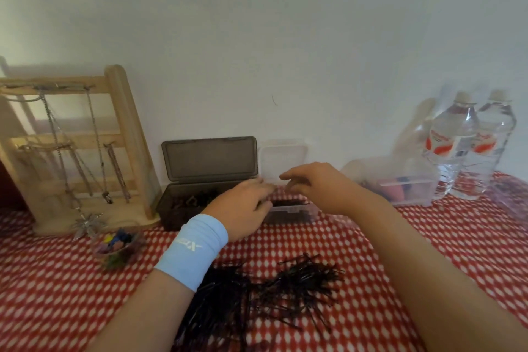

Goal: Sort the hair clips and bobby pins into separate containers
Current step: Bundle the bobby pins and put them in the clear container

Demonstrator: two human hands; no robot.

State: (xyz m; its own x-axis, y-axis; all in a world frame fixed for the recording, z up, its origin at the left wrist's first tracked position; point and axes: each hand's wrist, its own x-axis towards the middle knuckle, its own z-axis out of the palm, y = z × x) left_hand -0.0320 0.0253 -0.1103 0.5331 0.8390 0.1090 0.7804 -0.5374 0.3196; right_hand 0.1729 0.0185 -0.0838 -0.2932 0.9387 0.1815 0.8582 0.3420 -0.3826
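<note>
Bobby pin pile (285, 288) nearest; left hand (245, 203), right hand (317, 186) over clear box (291, 213); cannot tell either grip's state.

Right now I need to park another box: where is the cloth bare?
Bare checked cloth lies near left, in front of the bowl of clips, and right, between the bobby pin pile and the water bottles. Crowded: the back row from jewellery stand to clear tub.

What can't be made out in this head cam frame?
All head view:
1. Whether the left hand or right hand pinches a pin: fingertips blurred, too small.
2. Clear box contents: mostly behind both hands.
3. Dark box contents: dim and blurred.
4. Pin pile: cut off by the bottom edge, partly under the left forearm.
</note>
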